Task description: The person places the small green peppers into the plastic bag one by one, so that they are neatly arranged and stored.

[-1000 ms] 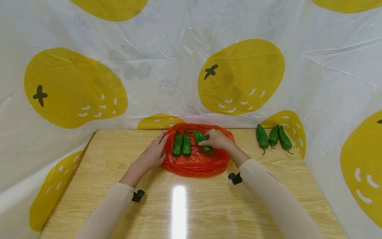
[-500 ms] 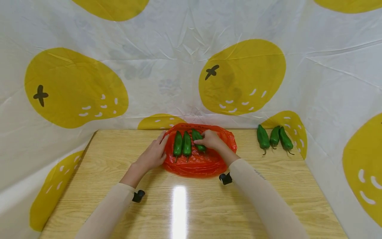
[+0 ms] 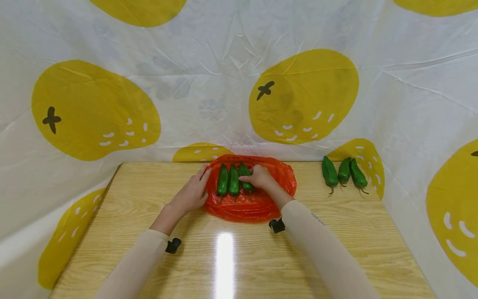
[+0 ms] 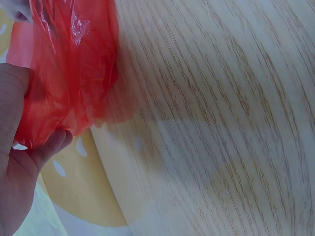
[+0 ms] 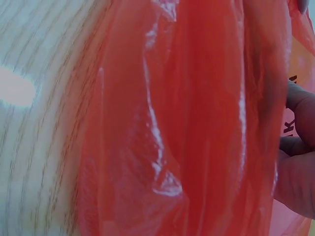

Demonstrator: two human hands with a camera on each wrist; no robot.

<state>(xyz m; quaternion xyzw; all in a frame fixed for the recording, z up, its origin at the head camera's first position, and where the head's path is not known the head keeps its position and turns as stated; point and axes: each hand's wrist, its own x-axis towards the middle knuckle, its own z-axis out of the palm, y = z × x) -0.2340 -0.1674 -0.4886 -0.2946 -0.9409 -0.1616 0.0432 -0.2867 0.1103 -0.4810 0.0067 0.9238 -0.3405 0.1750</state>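
A red plastic bag [image 3: 257,209] lies spread open near the table's back edge. Two green peppers [image 3: 222,180] [image 3: 233,181] rest side by side in it, stems toward me. Just right of them, my right hand [image 3: 260,176] holds a third green pepper [image 3: 246,185] between thumb and fingers, nearly parallel to the others. My left hand [image 3: 192,192] grips the bag's left rim, its thumb [image 4: 51,145] and a finger against the red film in the left wrist view. In the right wrist view the bag wall hides the peppers and much of the right hand [image 5: 300,162].
Several feet of wooden table [image 3: 179,270] surround the bag. Three more green peppers [image 3: 330,172] [image 3: 344,171] [image 3: 357,174] lie at the back right. A white cloth with yellow fruit prints [image 3: 209,99] hangs behind and along both sides.
My right hand has moved left with its pepper, closer to the two lying in the bag, and the pepper has turned more upright in view. My left hand has stayed put.
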